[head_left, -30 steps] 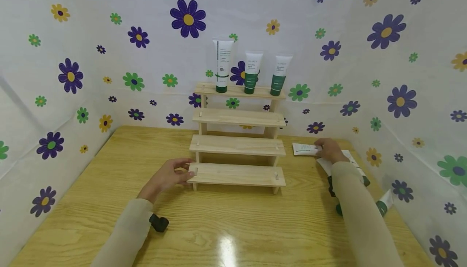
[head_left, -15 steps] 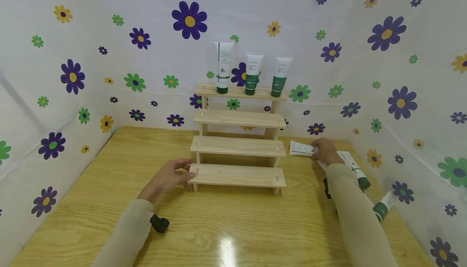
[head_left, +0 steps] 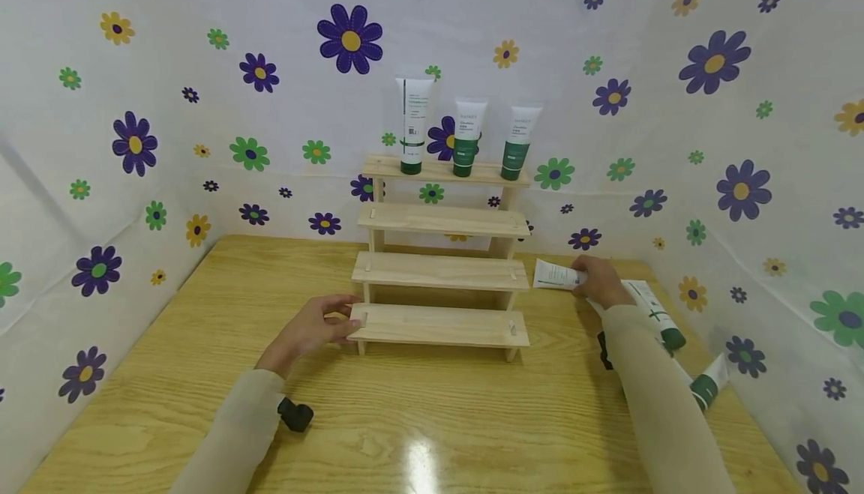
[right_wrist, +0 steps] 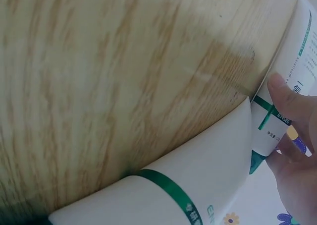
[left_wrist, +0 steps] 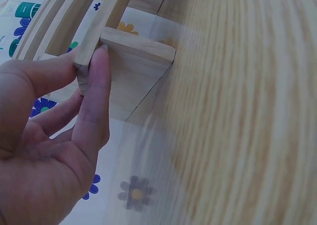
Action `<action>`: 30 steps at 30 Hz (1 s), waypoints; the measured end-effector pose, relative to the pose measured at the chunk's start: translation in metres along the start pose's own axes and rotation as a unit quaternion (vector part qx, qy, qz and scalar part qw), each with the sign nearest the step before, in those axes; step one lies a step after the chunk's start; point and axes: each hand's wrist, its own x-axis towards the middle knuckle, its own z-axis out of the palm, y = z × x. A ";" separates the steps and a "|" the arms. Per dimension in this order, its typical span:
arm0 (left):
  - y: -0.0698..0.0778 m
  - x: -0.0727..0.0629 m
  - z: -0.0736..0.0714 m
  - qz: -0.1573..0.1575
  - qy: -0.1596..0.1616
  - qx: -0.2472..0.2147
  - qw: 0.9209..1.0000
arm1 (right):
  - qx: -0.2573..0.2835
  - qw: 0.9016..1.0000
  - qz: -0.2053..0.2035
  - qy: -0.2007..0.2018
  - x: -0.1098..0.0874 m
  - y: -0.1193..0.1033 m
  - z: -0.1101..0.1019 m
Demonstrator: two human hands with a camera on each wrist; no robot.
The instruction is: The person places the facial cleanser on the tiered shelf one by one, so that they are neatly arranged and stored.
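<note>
Pinching wooden rack (head_left: pixel 442 270) with left hand (head_left: pixel 313 328), gripping white tube (head_left: pixel 556 275) right of it with right hand (head_left: pixel 604 282). Probably at pick-up; likely calls next for lifting clear of neighbouring tube (right_wrist: pixel 203 155).

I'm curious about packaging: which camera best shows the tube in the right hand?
The right wrist view: the held tube is close up, its green band and some print showing. The head view shows it small, one end hidden by the right hand. The left wrist view doesn't show it.

Held tube (right_wrist: pixel 292 51) cropped, fine print (right_wrist: pixel 309 61) seemingly blurred
</note>
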 end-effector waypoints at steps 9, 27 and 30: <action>-0.002 0.001 0.001 0.002 -0.001 0.008 1.000 | -0.007 1.000 -0.018 0.020 -0.003 -0.004 -0.003; 0.000 0.000 0.000 -0.003 0.000 0.006 1.000 | 0.073 0.991 -0.027 0.104 -0.007 -0.023 -0.029; -0.001 0.000 0.000 -0.002 0.001 0.005 1.000 | 0.091 0.990 -0.014 0.105 -0.008 -0.028 -0.034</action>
